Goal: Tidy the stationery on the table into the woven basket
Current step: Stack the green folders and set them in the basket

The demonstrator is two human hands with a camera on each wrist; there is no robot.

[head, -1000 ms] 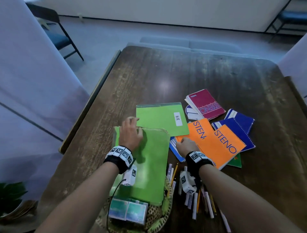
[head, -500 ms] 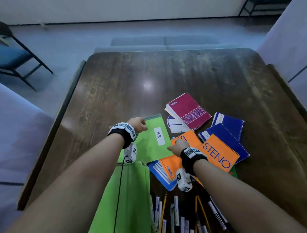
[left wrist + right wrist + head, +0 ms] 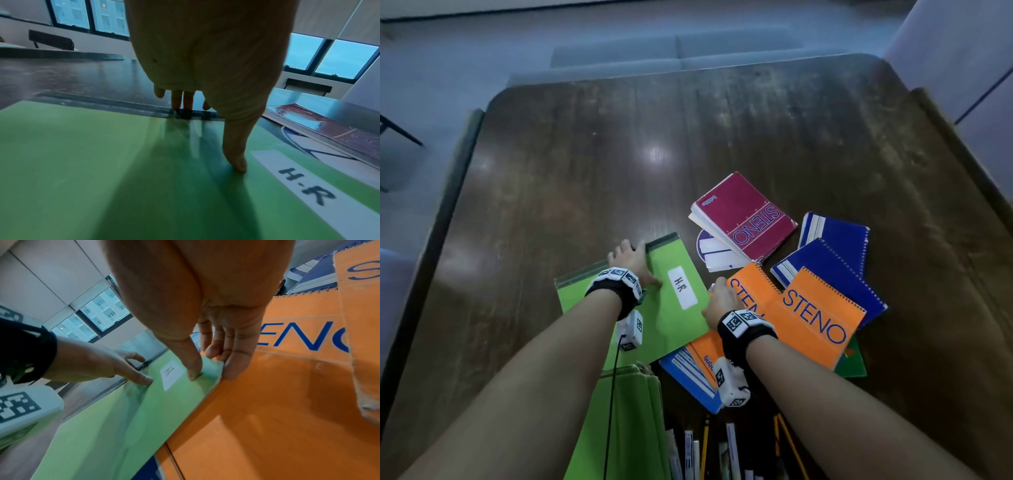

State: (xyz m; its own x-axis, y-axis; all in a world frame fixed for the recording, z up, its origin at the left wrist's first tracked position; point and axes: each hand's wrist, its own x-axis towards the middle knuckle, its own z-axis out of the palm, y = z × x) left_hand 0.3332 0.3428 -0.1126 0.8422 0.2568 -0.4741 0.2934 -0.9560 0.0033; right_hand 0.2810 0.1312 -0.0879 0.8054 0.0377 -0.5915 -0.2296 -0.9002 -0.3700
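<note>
On the dark wooden table (image 3: 585, 164) in front of me, the stationery lies in a loose heap to the right of centre. Nearest me, at the bottom edge of the head view, green folders (image 3: 626, 428) stand beside pens and pencils (image 3: 726, 452); I cannot make out the woven basket itself. Just beyond them lies the green folder labelled "H.R" (image 3: 674, 315), its right edge lapping over an orange STENO notebook (image 3: 815, 318). Further right sit blue spiral notebooks (image 3: 835, 260), and at the far side of the heap a maroon STENO notebook (image 3: 746, 216).

My left hand (image 3: 631, 258) reaches to the labelled folder's far edge, fingers hooked over the dark strip there, thumb pressed flat on the cover. My right hand (image 3: 720, 301) pinches the same folder's right corner, thumb on top and fingers under it, above the orange cover.
</note>
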